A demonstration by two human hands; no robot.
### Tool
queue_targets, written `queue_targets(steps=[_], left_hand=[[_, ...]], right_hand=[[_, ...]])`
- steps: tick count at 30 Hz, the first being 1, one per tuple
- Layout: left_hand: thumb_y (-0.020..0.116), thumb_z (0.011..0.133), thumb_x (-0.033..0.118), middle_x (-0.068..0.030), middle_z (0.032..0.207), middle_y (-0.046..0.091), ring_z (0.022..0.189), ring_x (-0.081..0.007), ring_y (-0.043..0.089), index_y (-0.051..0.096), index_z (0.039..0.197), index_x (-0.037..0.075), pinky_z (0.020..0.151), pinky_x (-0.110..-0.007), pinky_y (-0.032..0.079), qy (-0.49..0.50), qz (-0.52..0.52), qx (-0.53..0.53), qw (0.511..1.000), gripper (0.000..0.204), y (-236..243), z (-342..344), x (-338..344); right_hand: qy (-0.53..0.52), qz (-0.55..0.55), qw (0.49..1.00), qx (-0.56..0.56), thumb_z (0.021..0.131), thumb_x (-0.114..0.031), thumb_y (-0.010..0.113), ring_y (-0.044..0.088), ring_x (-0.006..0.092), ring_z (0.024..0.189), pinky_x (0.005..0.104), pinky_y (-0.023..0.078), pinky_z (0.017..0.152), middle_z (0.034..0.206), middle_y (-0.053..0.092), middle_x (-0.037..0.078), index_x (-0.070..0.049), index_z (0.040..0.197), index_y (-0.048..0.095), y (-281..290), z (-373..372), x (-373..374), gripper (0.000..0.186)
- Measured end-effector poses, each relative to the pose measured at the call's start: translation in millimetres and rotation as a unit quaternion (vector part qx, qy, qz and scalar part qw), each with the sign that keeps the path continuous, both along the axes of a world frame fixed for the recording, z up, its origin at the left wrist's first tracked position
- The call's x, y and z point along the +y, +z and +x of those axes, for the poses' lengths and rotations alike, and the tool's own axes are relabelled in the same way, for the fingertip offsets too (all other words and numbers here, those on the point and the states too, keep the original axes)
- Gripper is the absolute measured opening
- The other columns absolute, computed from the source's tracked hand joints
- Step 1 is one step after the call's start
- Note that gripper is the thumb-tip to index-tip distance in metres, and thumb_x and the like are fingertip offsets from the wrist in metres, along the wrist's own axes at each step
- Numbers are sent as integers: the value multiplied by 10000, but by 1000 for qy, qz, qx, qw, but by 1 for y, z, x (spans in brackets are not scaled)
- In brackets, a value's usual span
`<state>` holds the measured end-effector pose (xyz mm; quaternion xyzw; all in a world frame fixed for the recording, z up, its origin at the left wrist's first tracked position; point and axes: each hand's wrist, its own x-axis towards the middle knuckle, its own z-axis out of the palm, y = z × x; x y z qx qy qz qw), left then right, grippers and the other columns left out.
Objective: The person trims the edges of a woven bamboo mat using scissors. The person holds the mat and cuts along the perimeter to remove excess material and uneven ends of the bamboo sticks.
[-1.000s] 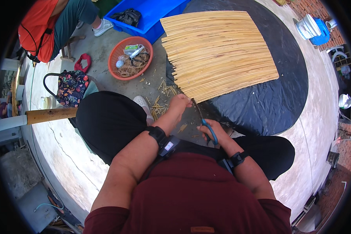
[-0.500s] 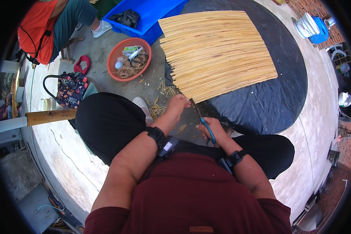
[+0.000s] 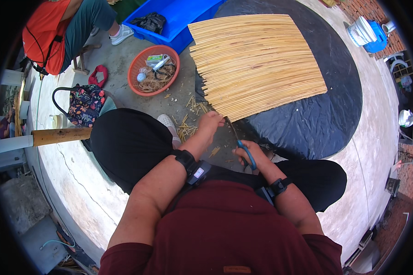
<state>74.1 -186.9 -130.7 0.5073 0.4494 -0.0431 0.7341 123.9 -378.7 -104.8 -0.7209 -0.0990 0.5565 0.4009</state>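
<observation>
A mat of yellow-tan reeds or thin sticks lies on a round surface draped in black plastic, its left ends uneven. At the mat's near corner, my left hand is closed in a pinch; whatever is between the fingertips is too small to make out. My right hand grips scissors with blue handles. Their dark blades reach up to that same corner, close to the left fingertips. How far the blades are parted does not show clearly.
Short cut stick pieces litter the ground near my left foot. Beyond them stand an orange basket of fibres and small items and a blue bin. A flowered bag sits left; another person is at upper left.
The whole view has shifted very slightly. Both hands and the scissors stay at the mat's near corner, with no clear movement of the mat.
</observation>
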Motion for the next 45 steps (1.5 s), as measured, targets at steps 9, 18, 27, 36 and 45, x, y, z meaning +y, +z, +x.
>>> queue_targets(steps=[9, 18, 27, 36, 45], left_hand=[[561, 877, 193, -27, 880, 662, 815, -147, 605, 585, 829, 130, 761, -369, 392, -21, -3, -19, 1000, 82, -8, 0, 1], [563, 881, 189, -24, 869, 669, 781, -133, 612, 587, 830, 130, 751, -347, 398, -21, -3, -37, 999, 82, -10, 0, 2], [570, 877, 182, -20, 844, 660, 741, -116, 594, 582, 825, 120, 663, -300, 398, -14, -3, -44, 999, 83, -14, 0, 3], [577, 874, 158, -30, 832, 648, 750, -115, 579, 588, 847, 90, 592, -274, 375, -17, 41, -31, 999, 73, -20, 1, 2], [580, 876, 140, -43, 847, 654, 758, -120, 577, 599, 854, 77, 587, -269, 377, -18, 48, -30, 998, 69, -23, 2, 1]], right_hand=[[-14, 24, 1000, 5, 796, -199, 654, 548, 121, 467, 271, 428, 445, 583, 564, 52, -19, 799, 576, 7, 0, 6, 196], [3, 12, 999, -34, 798, -191, 657, 541, 120, 440, 269, 427, 432, 562, 564, 53, -18, 773, 579, 16, 1, 12, 191], [87, -58, 994, -34, 790, -200, 663, 525, 124, 416, 284, 415, 426, 518, 543, 52, -19, 758, 580, 4, 1, 1, 201], [13, 34, 999, 35, 803, -198, 637, 534, 133, 458, 274, 417, 452, 571, 548, 49, -27, 783, 556, 9, 3, 4, 190], [-1, 48, 998, 29, 815, -193, 623, 537, 125, 462, 271, 420, 445, 576, 547, 41, -21, 796, 559, 9, 2, 9, 185]])
